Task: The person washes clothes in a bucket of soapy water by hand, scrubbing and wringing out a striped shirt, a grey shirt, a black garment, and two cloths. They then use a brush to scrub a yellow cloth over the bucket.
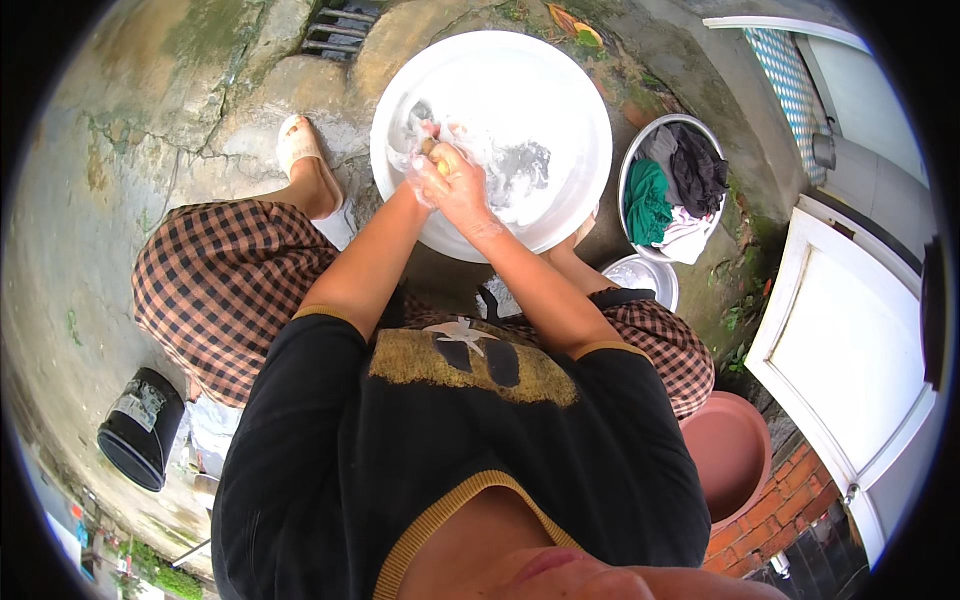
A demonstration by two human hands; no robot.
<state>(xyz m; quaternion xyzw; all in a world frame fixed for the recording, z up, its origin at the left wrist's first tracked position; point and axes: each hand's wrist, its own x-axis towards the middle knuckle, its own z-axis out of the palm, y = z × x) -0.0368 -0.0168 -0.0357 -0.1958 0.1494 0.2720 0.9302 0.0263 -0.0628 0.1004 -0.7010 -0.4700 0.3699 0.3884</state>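
Both hands meet over the left part of a large white basin [592, 190] holding sudsy, whitish water. My right hand [458, 188] is closed in a fist, with a small brown and yellow bit showing at its fingers; what it is I cannot make out. Pressed against it on the left, my left hand [419, 178] is closed too, largely covered by foam and wet, greyish-white bunched cloth [414, 128]. A dull grey patch [522, 164] shows in the suds right of the hands, perhaps cloth under water.
Right of the basin, a metal bowl [626, 205] holds green, black, grey and white clothes [648, 200]. Below it sits a smaller metal basin [660, 275]. A reddish-brown tub [728, 450] stands near the bricks, a black bucket [142, 430] lower left, a white door [840, 345] at right.
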